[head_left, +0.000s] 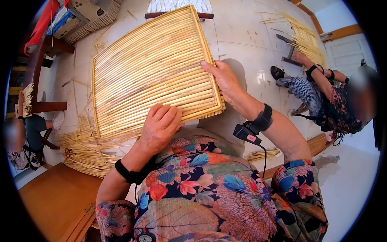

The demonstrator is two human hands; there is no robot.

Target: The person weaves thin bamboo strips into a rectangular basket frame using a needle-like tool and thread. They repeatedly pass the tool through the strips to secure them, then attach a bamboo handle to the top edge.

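A rectangular panel of pale yellow reed stalks (pixel 149 72), bound side by side within a reed border, is tilted up before me. My right hand (pixel 226 80) grips its right edge, the thumb lying on the upper face and the other fingers out of sight beneath. At the near edge my left hand (pixel 160 126) is closed, its curled fingers pressed over the border stalks; the fingertips are hidden. Dark straps circle both wrists, and a small black device hangs at the right one.
Loose stalks (pixel 86 155) lie heaped at lower left, with red-handled scissors (pixel 67 153) on them. A brown wooden board (pixel 52 197) is nearer me. One seated person (pixel 334 97) handles stalks at right; another (pixel 24 149) sits far left beside dark wooden furniture (pixel 36 76).
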